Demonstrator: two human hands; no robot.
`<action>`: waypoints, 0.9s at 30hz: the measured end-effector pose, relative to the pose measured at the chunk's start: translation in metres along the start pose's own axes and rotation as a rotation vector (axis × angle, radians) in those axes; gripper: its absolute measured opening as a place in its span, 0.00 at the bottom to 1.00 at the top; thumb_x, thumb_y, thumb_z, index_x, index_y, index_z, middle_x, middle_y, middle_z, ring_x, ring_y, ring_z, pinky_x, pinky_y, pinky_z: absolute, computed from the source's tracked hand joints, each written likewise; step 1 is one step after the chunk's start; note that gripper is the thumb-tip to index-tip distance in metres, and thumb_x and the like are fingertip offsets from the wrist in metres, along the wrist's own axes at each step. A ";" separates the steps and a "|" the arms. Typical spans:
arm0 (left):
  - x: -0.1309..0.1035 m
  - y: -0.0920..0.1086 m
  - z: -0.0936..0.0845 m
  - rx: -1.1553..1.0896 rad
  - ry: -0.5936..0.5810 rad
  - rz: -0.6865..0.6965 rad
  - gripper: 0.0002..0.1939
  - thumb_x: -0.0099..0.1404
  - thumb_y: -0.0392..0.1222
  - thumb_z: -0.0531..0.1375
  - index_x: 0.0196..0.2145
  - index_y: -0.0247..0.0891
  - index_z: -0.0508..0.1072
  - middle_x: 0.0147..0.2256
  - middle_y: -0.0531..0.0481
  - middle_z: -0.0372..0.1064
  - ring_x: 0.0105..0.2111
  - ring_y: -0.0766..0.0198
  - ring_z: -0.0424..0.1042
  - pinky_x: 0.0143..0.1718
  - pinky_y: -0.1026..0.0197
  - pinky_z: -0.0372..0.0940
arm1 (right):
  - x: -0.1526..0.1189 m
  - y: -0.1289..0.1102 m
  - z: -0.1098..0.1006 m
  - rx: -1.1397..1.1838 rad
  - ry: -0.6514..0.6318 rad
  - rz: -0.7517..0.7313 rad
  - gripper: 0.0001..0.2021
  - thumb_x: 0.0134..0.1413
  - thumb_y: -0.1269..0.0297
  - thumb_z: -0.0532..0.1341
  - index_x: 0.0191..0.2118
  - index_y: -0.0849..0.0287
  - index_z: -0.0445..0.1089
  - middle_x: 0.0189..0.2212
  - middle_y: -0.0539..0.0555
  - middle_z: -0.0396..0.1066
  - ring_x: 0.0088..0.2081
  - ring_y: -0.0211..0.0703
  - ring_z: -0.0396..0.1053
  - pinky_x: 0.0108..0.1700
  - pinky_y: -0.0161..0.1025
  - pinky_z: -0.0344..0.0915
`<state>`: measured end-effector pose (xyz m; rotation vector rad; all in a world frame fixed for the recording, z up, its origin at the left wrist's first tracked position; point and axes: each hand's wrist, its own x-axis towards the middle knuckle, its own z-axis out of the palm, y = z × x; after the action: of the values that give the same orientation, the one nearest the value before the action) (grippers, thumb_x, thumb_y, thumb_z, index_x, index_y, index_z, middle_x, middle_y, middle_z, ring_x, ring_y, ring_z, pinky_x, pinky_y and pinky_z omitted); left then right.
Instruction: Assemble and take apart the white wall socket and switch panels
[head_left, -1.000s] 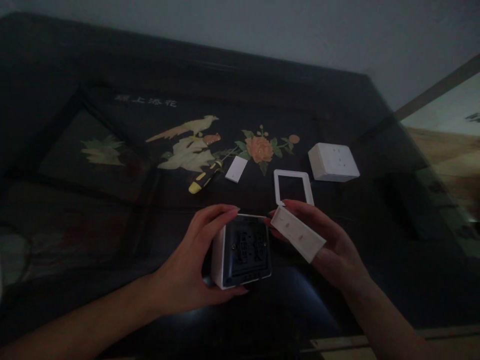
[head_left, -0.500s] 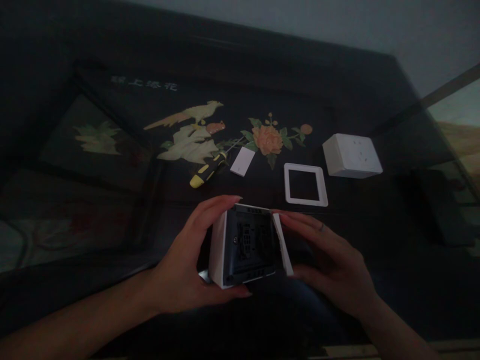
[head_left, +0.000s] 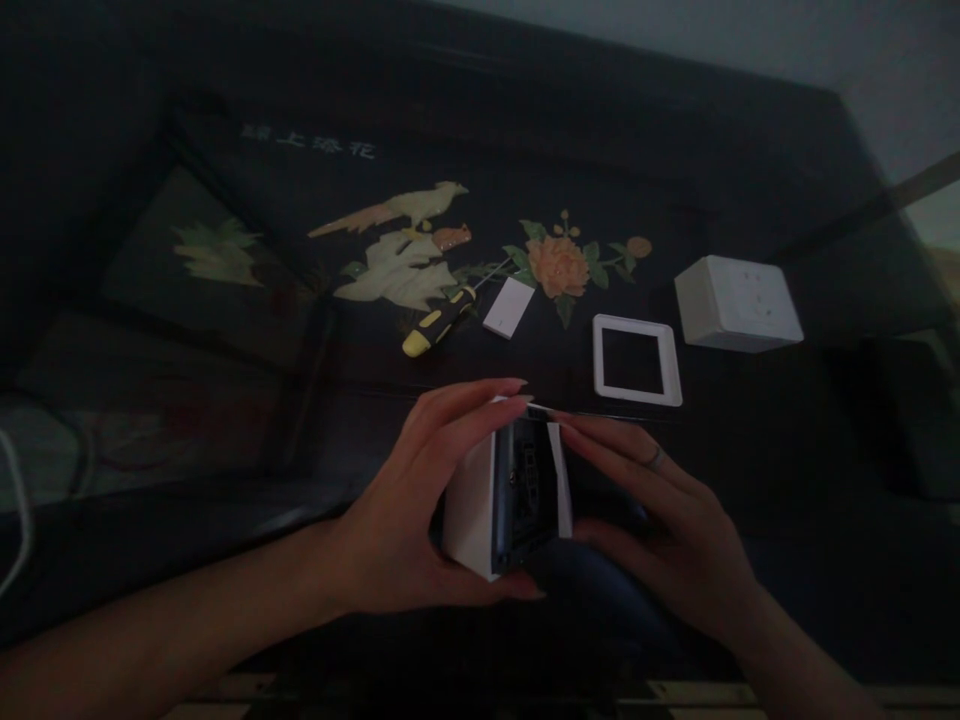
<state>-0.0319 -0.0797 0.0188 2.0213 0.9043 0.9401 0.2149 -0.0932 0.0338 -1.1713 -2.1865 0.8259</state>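
White box [head_left: 480, 510] was in the left hand [head_left: 405, 500], over the dark table [head_left: 757, 425]; the right hand [head_left: 675, 520] pinched a thin plate [head_left: 562, 480]; beyond lay a screwdriver [head_left: 441, 322], white chip [head_left: 509, 307], frame [head_left: 670, 365] and second box [head_left: 739, 305]; I read 上添花 in pale writing [head_left: 328, 147]

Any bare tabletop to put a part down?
Free: the far tabletop beyond the flower inlay; also left of the screwdriver, beyond the left hand. Crowded: screwdriver beside white card, white frame near white box, right hand with white plate beside the held housing.
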 end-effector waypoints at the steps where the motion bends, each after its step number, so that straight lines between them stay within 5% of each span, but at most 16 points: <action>1: 0.000 0.000 0.000 0.006 0.003 0.002 0.49 0.55 0.59 0.69 0.67 0.52 0.49 0.64 0.42 0.55 0.62 0.44 0.59 0.61 0.42 0.61 | 0.000 0.000 0.000 -0.007 -0.002 -0.002 0.32 0.61 0.58 0.62 0.68 0.38 0.53 0.59 0.54 0.67 0.58 0.50 0.68 0.57 0.49 0.71; 13: 0.000 0.000 0.001 0.042 0.028 0.013 0.48 0.55 0.59 0.69 0.66 0.51 0.51 0.62 0.42 0.56 0.61 0.45 0.59 0.61 0.44 0.60 | -0.003 0.004 0.006 -0.106 0.007 -0.101 0.33 0.63 0.58 0.61 0.70 0.44 0.50 0.62 0.55 0.63 0.62 0.48 0.62 0.62 0.48 0.66; 18: -0.001 -0.004 0.001 0.071 0.043 0.033 0.50 0.53 0.58 0.71 0.66 0.47 0.52 0.61 0.41 0.56 0.60 0.47 0.60 0.59 0.48 0.63 | 0.001 0.005 0.010 -0.194 0.040 -0.201 0.31 0.65 0.62 0.58 0.70 0.55 0.49 0.64 0.61 0.63 0.64 0.50 0.60 0.62 0.50 0.66; 27: 0.001 -0.006 -0.003 0.173 0.004 -0.005 0.49 0.52 0.59 0.71 0.64 0.46 0.54 0.60 0.43 0.57 0.59 0.50 0.60 0.59 0.52 0.64 | 0.002 0.005 0.009 -0.252 0.057 -0.276 0.25 0.64 0.69 0.59 0.65 0.68 0.59 0.62 0.65 0.65 0.67 0.48 0.56 0.64 0.50 0.63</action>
<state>-0.0356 -0.0749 0.0152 2.1614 1.0229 0.8902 0.2105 -0.0915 0.0242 -0.9590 -2.3842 0.4060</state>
